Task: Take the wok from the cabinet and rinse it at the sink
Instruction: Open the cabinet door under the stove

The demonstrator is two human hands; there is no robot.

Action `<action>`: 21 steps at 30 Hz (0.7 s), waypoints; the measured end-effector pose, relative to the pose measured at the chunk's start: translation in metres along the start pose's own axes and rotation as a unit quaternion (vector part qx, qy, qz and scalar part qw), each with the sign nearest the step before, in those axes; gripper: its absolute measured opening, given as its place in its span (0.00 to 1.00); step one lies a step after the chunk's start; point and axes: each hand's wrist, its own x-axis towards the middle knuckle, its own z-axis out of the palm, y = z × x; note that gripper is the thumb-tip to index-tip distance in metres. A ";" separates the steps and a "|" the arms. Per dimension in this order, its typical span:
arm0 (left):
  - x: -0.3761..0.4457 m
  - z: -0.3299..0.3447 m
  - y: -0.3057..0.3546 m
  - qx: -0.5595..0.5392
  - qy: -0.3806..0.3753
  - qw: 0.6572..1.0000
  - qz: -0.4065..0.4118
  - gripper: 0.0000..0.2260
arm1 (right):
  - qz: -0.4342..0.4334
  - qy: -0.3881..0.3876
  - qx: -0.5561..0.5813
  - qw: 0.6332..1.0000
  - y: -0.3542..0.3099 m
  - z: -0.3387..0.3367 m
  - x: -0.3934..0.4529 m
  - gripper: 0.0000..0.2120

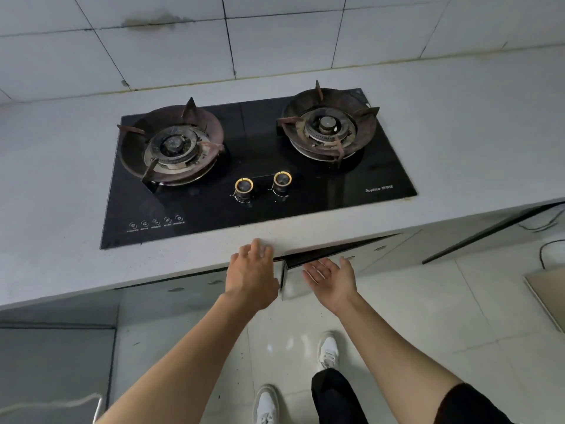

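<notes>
Below the counter edge, a pale cabinet door [292, 284] stands slightly ajar, with a dark gap above it. My left hand [252, 270] reaches forward with relaxed fingers, its fingertips at the counter's front edge just left of that door. My right hand [331, 275] is palm up, fingers spread, right in front of the door and holding nothing. No wok and no sink are in view; the cabinet's inside is hidden.
A black two-burner gas hob [260, 206] with two knobs sits in the grey countertop [61, 240]. More cabinet doors [379, 252] run to the right. My feet stand on the glossy tiled floor [428, 316]. A tan board [547, 292] lies at the right edge.
</notes>
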 end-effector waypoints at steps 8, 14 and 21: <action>-0.002 0.007 0.000 0.038 0.004 0.999 0.012 0.26 | -0.046 0.028 -0.077 0.996 0.008 -0.042 -0.022 0.23; -0.013 0.011 0.013 0.031 0.010 0.999 0.015 0.27 | -0.115 0.066 -0.267 0.954 0.013 -0.076 -0.044 0.13; -0.042 0.033 0.071 0.011 0.024 0.994 0.101 0.28 | -0.175 0.173 -0.360 0.900 0.012 -0.108 -0.059 0.17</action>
